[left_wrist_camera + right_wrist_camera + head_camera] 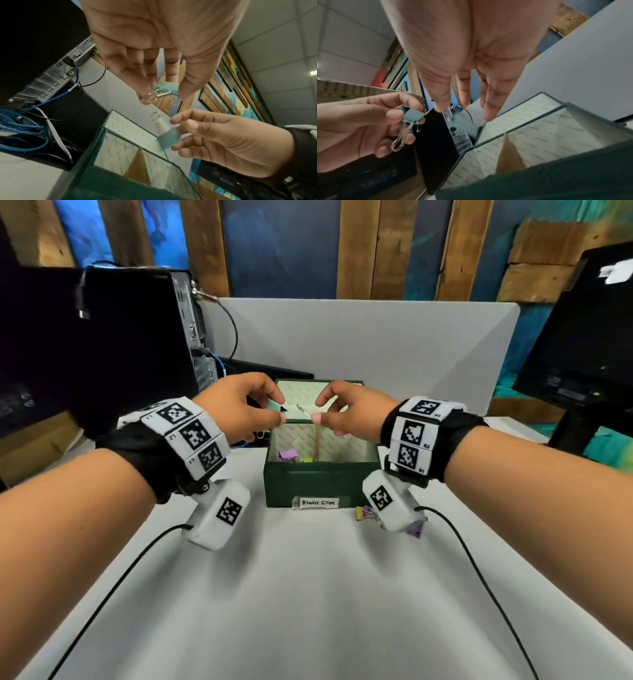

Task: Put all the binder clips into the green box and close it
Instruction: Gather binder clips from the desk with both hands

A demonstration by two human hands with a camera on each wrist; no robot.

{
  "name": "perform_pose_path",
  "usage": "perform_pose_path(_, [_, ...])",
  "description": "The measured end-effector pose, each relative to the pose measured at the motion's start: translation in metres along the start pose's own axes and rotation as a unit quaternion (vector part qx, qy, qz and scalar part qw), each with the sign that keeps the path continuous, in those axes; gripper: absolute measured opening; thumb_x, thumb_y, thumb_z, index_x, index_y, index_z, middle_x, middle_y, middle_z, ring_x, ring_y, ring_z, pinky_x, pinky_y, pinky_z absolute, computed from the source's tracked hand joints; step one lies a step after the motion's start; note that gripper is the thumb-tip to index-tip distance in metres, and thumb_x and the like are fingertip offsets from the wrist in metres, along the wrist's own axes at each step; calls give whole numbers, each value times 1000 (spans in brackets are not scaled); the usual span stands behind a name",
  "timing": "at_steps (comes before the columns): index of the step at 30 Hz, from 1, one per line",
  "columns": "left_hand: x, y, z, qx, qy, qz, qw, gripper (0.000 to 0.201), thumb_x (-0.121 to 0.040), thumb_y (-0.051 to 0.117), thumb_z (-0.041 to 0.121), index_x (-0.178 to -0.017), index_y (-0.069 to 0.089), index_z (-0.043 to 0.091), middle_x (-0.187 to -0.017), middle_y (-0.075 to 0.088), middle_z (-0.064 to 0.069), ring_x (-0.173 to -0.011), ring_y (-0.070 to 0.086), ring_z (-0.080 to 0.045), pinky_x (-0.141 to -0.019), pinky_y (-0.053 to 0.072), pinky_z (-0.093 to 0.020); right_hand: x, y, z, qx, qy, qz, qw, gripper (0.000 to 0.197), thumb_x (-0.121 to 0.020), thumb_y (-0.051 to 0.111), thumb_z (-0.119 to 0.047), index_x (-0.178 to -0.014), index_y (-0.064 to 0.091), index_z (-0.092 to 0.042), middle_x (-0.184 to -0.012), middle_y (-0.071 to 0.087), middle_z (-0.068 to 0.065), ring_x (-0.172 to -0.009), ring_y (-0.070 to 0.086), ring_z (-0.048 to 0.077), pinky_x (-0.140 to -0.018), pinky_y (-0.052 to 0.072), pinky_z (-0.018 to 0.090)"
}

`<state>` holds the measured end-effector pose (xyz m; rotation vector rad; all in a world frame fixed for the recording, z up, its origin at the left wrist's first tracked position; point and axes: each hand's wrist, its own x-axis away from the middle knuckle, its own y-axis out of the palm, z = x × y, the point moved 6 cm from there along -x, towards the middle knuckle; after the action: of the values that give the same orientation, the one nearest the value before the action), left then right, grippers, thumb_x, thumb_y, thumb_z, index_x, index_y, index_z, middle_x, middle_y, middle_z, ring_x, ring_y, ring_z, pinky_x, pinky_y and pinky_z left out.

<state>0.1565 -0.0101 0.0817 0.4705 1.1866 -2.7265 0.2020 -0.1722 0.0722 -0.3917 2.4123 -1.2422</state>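
The left hand (pixel 239 405) hovers over the back left corner of the green box (pixel 322 481). Its grip is closed on a teal binder clip (pixel 411 115), thumb and forefinger pinching the body so the wire handles hang down. That looks like a hold chosen for a clean drop.

The right hand (pixel 346 409) sits opposite, its fingers spread a little. A second teal clip (pixel 169 139) shows as a blur at its fingertips (pixel 176 120). I cannot tell whether that grip has hold of it or has let go.

The box stands on the desk (pixel 308 594) with its lid (pixel 301 388) tipped up at the back, so the mouth is free from above. Inside lie a purple clip (pixel 287 455) and a yellow-green one (pixel 308 460). More loose clips (pixel 363 513) wait on the desk by the box's front right corner, partly hidden under the right wrist camera.

So the filling is not finished, I judge. The upright lid bounds the far side, and a computer tower (pixel 191 337) stands close on the left. The near and right sides leave open desk for reaching.
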Motion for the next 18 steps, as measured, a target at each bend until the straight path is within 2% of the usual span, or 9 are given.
perform_pose_path(3, [-3, 4, -4, 4, -6, 4, 1000, 23, -77, 72, 22, -98, 62, 21, -98, 62, -1, -62, 64, -17, -52, 55, -18, -5, 10, 0, 33, 0, -8, 999, 32, -87, 61, -37, -116, 53, -26, -108, 53, -7, -93, 54, 14, -80, 40, 25])
perform_pose_path(4, [-3, 7, -4, 5, -4, 0, 1000, 23, -77, 73, 21, -98, 63, 21, -99, 61, -1, -64, 63, -16, -54, 55, -17, -3, 11, 2, 36, -4, -14, 999, 30, -87, 61, -34, -116, 53, -27, -110, 51, -7, -96, 54, 14, -81, 40, 25])
perform_pose_path(8, [-10, 27, -2, -38, 23, -24, 999, 23, -76, 73, 17, -96, 63, 22, -104, 62, 1, -84, 67, -19, -78, 55, -31, 20, 9, 15, 55, -18, -40, 998, 17, -86, 62, -26, -103, 59, -27, -114, 54, -4, -100, 58, 14, -90, 48, 30])
perform_pose_path(11, [-19, 41, -5, -59, 25, -31, 997, 24, -77, 72, 17, -99, 64, 21, -105, 61, 2, -95, 66, -21, -82, 54, -34, 45, -3, 31, 96, -22, -41, 994, 8, -85, 61, -25, -93, 61, -26, -99, 58, -7, -87, 57, 12, -80, 47, 25])
perform_pose_path(13, [-25, 49, -9, -105, 19, -35, 994, 30, -77, 72, 22, -105, 63, 25, -115, 58, 0, -104, 62, -21, -86, 51, -32, 59, -5, 51, 127, 9, -90, 988, 4, -85, 60, -25, -88, 62, -26, -88, 60, -10, -79, 54, 9, -69, 43, 19])
perform_pose_path(15, [-26, 57, -10, -157, 27, -51, 986, 37, -78, 70, 27, -113, 60, 29, -124, 51, -2, -110, 56, -21, -89, 46, -29, 71, -1, 78, 190, 64, -174, 964, 11, -84, 61, -29, -95, 63, -25, -94, 62, -8, -81, 54, 11, -71, 42, 20])
perform_pose_path(18, [-15, 71, 12, -161, 89, -88, 979, 33, -78, 67, 33, -110, 60, 32, -118, 52, 3, -106, 56, -16, -92, 50, -37, 86, 8, 112, 252, 127, -266, 922, 44, -77, 69, -43, -116, 54, -30, -119, 56, -6, -97, 54, 13, -86, 42, 26])
